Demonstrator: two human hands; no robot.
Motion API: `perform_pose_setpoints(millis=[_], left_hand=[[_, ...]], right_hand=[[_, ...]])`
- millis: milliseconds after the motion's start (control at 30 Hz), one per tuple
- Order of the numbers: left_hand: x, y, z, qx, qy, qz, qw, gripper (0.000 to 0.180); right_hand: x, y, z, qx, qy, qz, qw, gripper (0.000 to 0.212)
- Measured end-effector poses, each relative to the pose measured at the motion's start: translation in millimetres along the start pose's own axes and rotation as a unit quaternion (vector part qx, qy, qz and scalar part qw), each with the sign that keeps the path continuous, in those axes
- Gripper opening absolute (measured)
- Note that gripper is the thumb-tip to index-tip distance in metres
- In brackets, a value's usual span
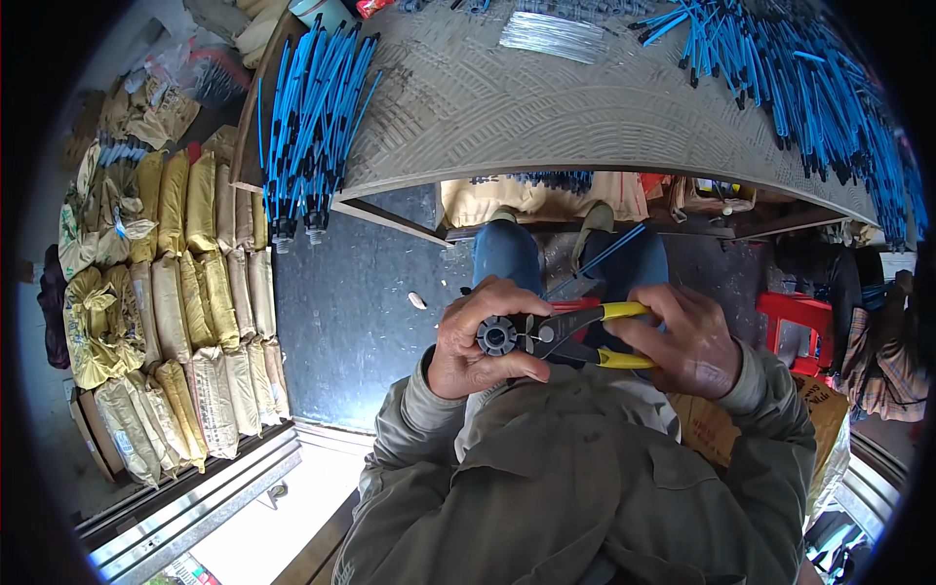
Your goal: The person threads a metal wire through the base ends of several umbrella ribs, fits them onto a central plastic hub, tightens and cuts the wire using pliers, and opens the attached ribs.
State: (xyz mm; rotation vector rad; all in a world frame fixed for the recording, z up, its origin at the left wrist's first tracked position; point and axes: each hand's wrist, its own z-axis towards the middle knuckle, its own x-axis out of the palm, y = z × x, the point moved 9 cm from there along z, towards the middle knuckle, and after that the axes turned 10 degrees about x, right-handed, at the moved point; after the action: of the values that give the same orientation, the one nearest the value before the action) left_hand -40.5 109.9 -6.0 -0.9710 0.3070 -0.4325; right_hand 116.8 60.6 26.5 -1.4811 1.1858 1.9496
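My left hand (487,331) is closed around a black round fitting (496,335) with a ribbed rim and a hole in its end. My right hand (684,341) grips pliers (626,360) by their yellow-and-black handles, which stand apart. The pliers' jaws reach to the fitting beside my left fingers; whether they bite on it I cannot tell. Thin blue rods (612,256) slant over my lap just beyond my hands, their lower ends hidden near my left fingers. Both hands are above my lap.
Ahead, a table (546,107) bears a bundle of blue rods (317,117) overhanging its left edge, a larger heap of blue rods (780,78) at right and silvery wires (553,37). Stacked filled sacks (175,302) stand left; a red stool (785,317) stands right.
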Motion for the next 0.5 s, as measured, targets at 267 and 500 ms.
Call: perform_pose_setpoints(millis=[267, 500], left_hand=[[-1, -2, -1, -0.002, -0.048, 0.046, 0.998, 0.065], [-1, -3, 7, 0.021, -0.020, -0.005, 1.000, 0.065]], right_hand=[[-17, -5, 4, 0.009, -0.150, -0.112, 0.982, 0.042], [-12, -12, 4, 0.012, 0.113, 0.079, 0.990, 0.037]])
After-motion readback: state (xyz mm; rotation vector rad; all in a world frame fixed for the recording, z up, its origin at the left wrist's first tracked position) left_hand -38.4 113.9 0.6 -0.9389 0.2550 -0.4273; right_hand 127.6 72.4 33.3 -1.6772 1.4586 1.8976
